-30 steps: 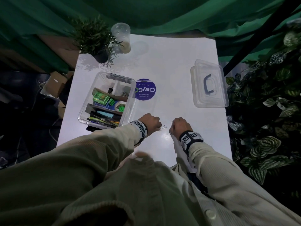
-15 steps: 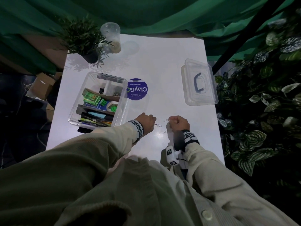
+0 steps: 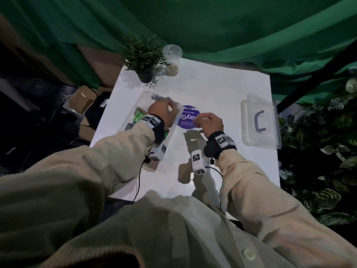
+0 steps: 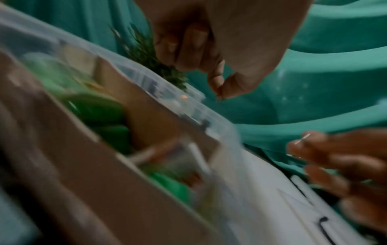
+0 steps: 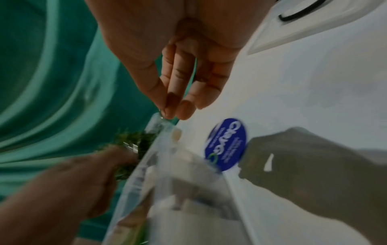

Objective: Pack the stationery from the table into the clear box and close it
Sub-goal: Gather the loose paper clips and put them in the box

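Observation:
The clear box [image 3: 153, 95] stands open on the white table [image 3: 216, 89], holding green packets and cardboard dividers [image 4: 150, 116]. My left hand [image 3: 172, 107] hovers over the box's far compartment, its fingertips [image 4: 222, 94] pinching a small metal clip that I can barely make out. My right hand [image 3: 199, 119] is raised over the purple round sticker [image 3: 188, 122], just right of the box. It pinches a thin paper clip [image 4: 302, 139], which also glints at the pinch [image 5: 162, 114]. The clear lid [image 3: 251, 138] with a grey handle lies apart at the right.
A potted plant [image 3: 143, 57] and a clear cup [image 3: 172, 59] stand at the table's far edge behind the box. Green curtain hangs behind. Cardboard boxes [image 3: 81, 99] sit on the floor to the left, and leafy foliage [image 3: 318, 151] crowds the right edge.
Both hands have lifted from the table's near part and moved away toward the box, each keeping its pinch. The left hand is now above the box, the right beside it.

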Demonstrator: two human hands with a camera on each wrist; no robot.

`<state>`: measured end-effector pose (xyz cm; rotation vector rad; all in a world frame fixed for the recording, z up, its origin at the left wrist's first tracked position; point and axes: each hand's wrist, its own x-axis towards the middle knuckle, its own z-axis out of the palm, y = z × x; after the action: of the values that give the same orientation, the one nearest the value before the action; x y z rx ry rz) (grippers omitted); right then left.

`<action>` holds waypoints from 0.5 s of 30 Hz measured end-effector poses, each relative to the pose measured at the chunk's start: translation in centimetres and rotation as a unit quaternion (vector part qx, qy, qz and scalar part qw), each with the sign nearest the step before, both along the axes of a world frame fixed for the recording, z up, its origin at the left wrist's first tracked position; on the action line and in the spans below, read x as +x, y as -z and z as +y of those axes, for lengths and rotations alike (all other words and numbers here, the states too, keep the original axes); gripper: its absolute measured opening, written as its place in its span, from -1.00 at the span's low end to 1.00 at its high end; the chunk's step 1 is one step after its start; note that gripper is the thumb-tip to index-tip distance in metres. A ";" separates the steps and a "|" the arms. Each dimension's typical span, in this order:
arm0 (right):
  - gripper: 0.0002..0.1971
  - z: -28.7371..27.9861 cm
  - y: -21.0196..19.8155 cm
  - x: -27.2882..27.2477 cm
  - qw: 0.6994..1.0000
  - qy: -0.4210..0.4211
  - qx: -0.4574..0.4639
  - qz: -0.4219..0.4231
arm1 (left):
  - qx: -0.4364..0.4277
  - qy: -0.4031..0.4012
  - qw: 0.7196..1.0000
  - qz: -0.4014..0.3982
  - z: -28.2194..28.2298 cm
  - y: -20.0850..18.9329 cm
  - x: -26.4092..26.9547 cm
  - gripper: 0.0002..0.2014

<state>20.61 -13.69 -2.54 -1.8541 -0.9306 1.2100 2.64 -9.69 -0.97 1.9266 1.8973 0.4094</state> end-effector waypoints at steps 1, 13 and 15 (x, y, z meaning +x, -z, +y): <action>-0.89 0.9 -0.7 -1.3 1.000 -0.009 0.018 0.000 | -0.016 -0.025 0.999 0.022 0.7 0.0 -1.3 -0.74; -0.90 4.5 -0.5 -7.7 0.989 -0.076 0.022 -0.124 | -0.132 0.042 0.988 0.069 2.5 0.0 -4.1 -0.78; -0.88 4.0 -0.5 -7.3 0.993 -0.058 0.025 -0.103 | -0.121 0.045 0.988 0.080 2.6 0.2 -3.8 -0.76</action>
<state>13.32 -9.65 -2.07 -1.9331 -1.1844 1.0663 -1.12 -7.08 -1.19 1.9188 1.8506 -0.0031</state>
